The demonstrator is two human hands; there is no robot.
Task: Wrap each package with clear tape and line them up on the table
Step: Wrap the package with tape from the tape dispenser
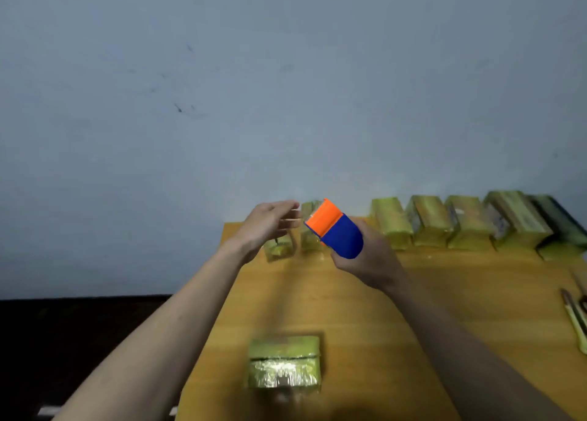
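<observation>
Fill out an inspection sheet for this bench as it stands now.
Surface: wooden table, bare in the middle.
Job's things: one package lies near the front edge; row of packages lined along the far edge; tape dispenser, orange and blue, held above the table.
Clutter: blurred tools at the right edge, kind unclear.
Grippers: right hand grips the dispenser; left hand open, fingers at its mouth.
Cables: nothing seen.
Surroundings: plain grey wall; dark floor.
</observation>
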